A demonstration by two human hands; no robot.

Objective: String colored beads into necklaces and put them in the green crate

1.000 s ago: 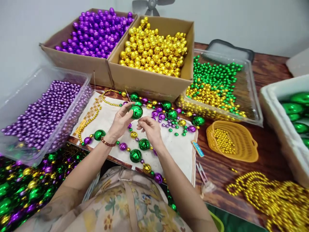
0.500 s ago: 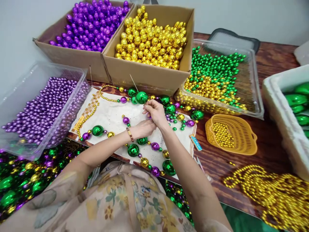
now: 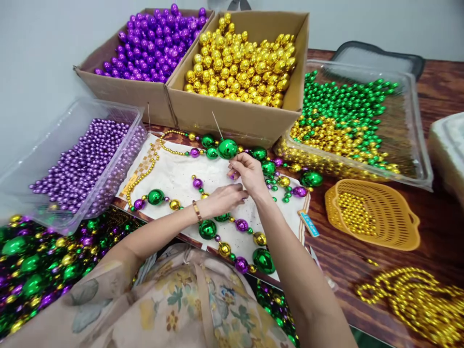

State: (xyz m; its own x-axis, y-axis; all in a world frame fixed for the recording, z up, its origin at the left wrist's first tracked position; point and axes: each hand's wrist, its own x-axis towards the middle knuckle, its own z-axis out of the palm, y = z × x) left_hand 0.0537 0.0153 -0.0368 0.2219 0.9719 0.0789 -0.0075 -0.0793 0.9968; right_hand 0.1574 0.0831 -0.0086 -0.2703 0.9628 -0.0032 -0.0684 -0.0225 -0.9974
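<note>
My right hand [image 3: 249,175] is closed in a pinch just below a large shiny green bead [image 3: 227,149], apparently on the beaded strand there. A thin needle [image 3: 217,124] sticks up from that bead. Against the fingertips shows a small purple bead [image 3: 232,177]. My left hand [image 3: 225,199] lies lower, palm down, its fingers curled together under my right hand; what they hold is hidden. Around both hands, strung green, gold and purple beads lie on a white cloth [image 3: 177,169], among them a big green bead [image 3: 208,229] near my left wrist.
Cardboard boxes of purple beads [image 3: 152,48] and gold beads [image 3: 242,67] stand behind. Clear bins hold purple beads [image 3: 94,164] at left and green-gold beads [image 3: 348,111] at right. An orange basket [image 3: 395,217], gold bead strings [image 3: 416,299] and a white foam box [image 3: 449,145] are at right.
The view has shifted, so most things appear farther right. My left hand has drawn slightly toward me, and its fingertips show more below my right hand. The pinch looks the same.
</note>
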